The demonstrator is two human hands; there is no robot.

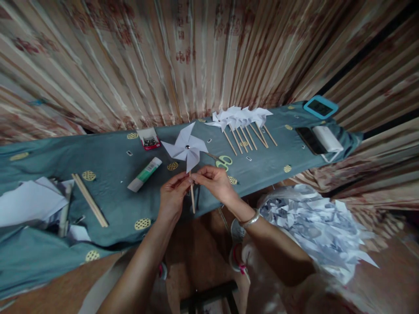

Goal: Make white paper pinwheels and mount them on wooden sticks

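Note:
A white paper pinwheel (pixel 185 148) with a metal pin at its centre stands on a thin wooden stick (pixel 192 198) over the teal cloth. My left hand (pixel 172 197) pinches the stick just below the paper blades. My right hand (pixel 214 181), with a silver bangle on the wrist, pinches the same stick from the right at about the same height. Both hands' fingertips meet at the stick near the table's front edge.
On the teal-covered table (pixel 108 174) lie a glue stick (pixel 144 174), a red box of pins (pixel 149 139), green-handled scissors (pixel 223 162), loose sticks (pixel 89 199), white paper (pixel 29 203) and a row of finished pinwheels (pixel 244 124). A phone (pixel 309 140) and blue device (pixel 320 107) sit right. A bag of pinwheels (pixel 314 226) lies below.

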